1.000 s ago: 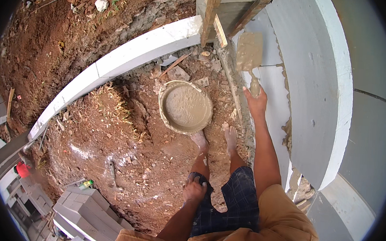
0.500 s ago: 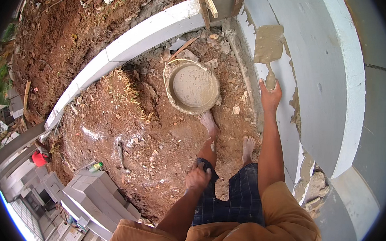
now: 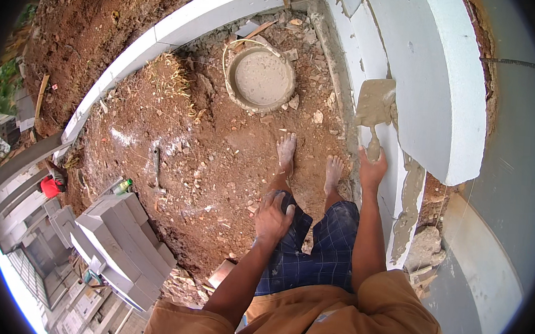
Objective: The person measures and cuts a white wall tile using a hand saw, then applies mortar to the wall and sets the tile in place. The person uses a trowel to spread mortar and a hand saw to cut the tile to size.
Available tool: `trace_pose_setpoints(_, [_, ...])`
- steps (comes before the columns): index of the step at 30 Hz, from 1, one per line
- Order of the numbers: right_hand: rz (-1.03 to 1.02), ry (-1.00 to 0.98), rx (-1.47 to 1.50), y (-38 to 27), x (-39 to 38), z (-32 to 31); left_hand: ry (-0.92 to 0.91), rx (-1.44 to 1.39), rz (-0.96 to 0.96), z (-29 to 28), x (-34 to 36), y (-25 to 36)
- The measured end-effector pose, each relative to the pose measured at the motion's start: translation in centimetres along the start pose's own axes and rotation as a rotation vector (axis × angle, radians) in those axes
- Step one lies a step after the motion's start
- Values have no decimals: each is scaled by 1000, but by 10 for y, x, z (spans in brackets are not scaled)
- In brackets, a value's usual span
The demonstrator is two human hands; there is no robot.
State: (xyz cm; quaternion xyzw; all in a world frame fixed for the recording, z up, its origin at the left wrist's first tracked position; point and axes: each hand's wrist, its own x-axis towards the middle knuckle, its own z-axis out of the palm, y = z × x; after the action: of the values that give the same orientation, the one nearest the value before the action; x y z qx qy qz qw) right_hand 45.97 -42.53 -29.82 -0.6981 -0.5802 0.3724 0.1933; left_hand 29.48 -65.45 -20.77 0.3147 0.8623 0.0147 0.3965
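My right hand [image 3: 373,168] is closed round the handle of a mortar-coated trowel [image 3: 375,103]. The trowel's broad blade lies against the joint of a white block wall [image 3: 433,116] on my right. Grey mortar [image 3: 409,206] is smeared along that wall's lower ledge. My left hand [image 3: 272,217] rests on my left knee, fingers spread over the dark checked shorts, holding nothing. Ahead of my feet stands a round bucket [image 3: 288,93] with a pale handle, filled with wet grey mortar [image 3: 262,78].
A low white block wall [image 3: 123,66] curves across the far left. A hammer [image 3: 156,166] lies on the red soil. Grey blocks [image 3: 122,238] are stacked at lower left near a green bottle [image 3: 123,186]. Beyond them is a person in red [image 3: 51,185]. Rubble [image 3: 427,247] sits behind the right wall.
My right hand and the trowel have come nearer along the right wall. My feet and the view have shifted, so the bucket appears farther ahead. My left hand stays on my knee.
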Motion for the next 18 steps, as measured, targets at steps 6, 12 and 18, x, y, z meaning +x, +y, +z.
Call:
trace_pose_setpoints(6, [23, -29, -168, 68, -48, -36, -173, 111, -29, -4, 3, 17])
trace_pose_setpoints(12, [125, -27, -246, 39, -112, -93, -139, 132, -64, 3, 4, 2])
trace_pose_setpoints(18, [41, -244, -245, -30, -110, -61, -215, 127, -97, -2, 16, -5])
